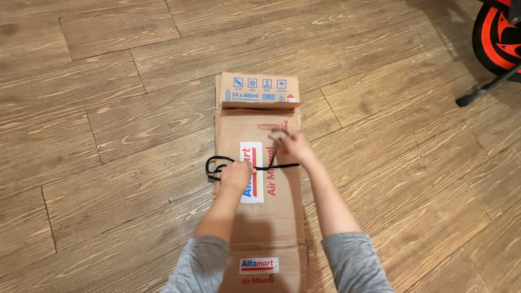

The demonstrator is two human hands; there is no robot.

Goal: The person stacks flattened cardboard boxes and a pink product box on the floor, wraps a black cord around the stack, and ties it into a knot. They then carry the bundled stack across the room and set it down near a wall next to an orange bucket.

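Observation:
A flattened brown cardboard box lies lengthwise on the wooden floor, with printed labels and its far flap folded up. A black cord crosses it, looped at the box's left edge and pulled straight toward the right edge. My left hand presses down on the cord near the middle of the box. My right hand is closed on the cord's other strand, lifted a little above the cardboard; it looks blurred. Both forearms come in from the bottom, in grey sleeves.
Wooden plank floor surrounds the box on all sides. At the top right stands a red and black wheeled machine with a black stand leg resting on the floor.

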